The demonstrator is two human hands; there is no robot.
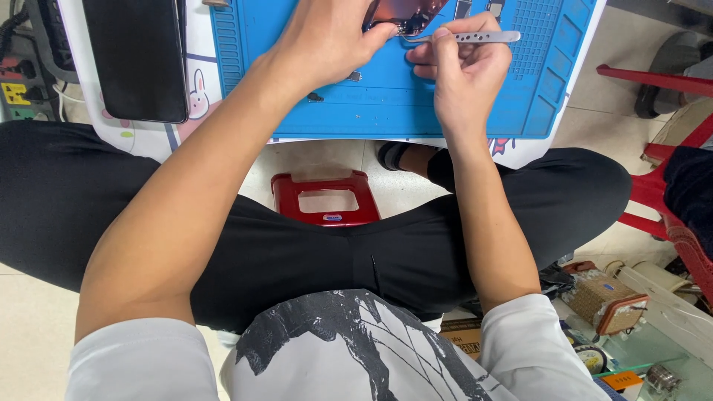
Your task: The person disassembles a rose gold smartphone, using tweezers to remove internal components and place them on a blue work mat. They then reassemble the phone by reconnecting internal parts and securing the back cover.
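Note:
My left hand (330, 37) rests on a blue work mat (386, 104) and pinches the edge of an opened phone body (405, 13) at the top of the view. My right hand (464, 70) grips silver metal tweezers (475, 36), whose tips point left into the phone body beside my left thumb. Most of the phone body is cut off by the frame's top edge. Two small dark parts (315, 96) lie on the mat near my left wrist.
A black phone, screen dark (137, 56), lies on the white table left of the mat. A red plastic stool (327, 199) stands between my legs. Red chair legs (653, 82) are at right; a woven box (605, 297) and clutter sit lower right.

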